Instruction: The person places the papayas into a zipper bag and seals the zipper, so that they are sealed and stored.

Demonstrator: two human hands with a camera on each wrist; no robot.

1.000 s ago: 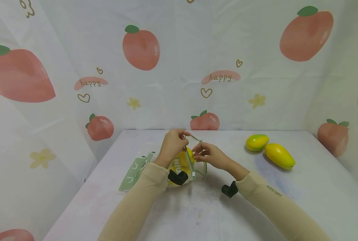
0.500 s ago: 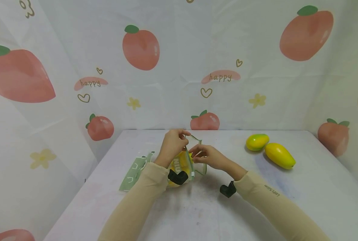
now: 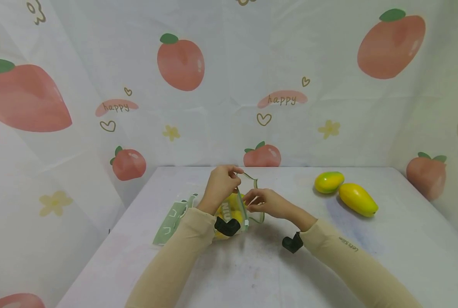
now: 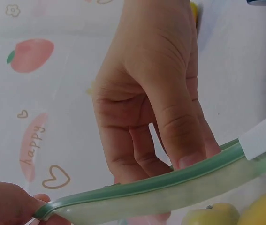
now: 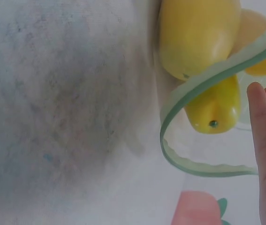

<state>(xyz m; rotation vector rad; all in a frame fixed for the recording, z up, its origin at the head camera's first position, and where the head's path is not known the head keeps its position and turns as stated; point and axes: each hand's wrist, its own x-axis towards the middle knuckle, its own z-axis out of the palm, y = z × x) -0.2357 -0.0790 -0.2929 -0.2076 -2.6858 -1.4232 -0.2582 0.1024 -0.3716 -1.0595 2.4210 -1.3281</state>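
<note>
A clear zip bag (image 3: 241,208) with a green rim and a white slider (image 4: 261,138) stands with its mouth spread toward the right. My left hand (image 3: 224,186) pinches the top corner of the rim. Several yellow toy fruits lie inside the bag; one mango-shaped fruit (image 5: 198,37) and a smaller yellow fruit (image 5: 215,105) show through the mouth. My right hand (image 3: 270,203) is at the opening, its fingertips just past the rim. Its fingers (image 5: 262,117) look fairly straight in the right wrist view, with nothing held between them.
Left of the bag lies a flat green patterned bag (image 3: 169,222), partly behind the left sleeve. Two yellow-green fruits, a shorter one (image 3: 329,182) and a longer one (image 3: 358,199), rest at the back right. A printed curtain (image 3: 221,119) hangs behind the table (image 3: 260,273).
A yellow fruit at the bag's mouth has gone down inside. My right hand has sunk slightly at the opening and its fingers are off the fruit. The left hand keeps its pinch on the rim.
</note>
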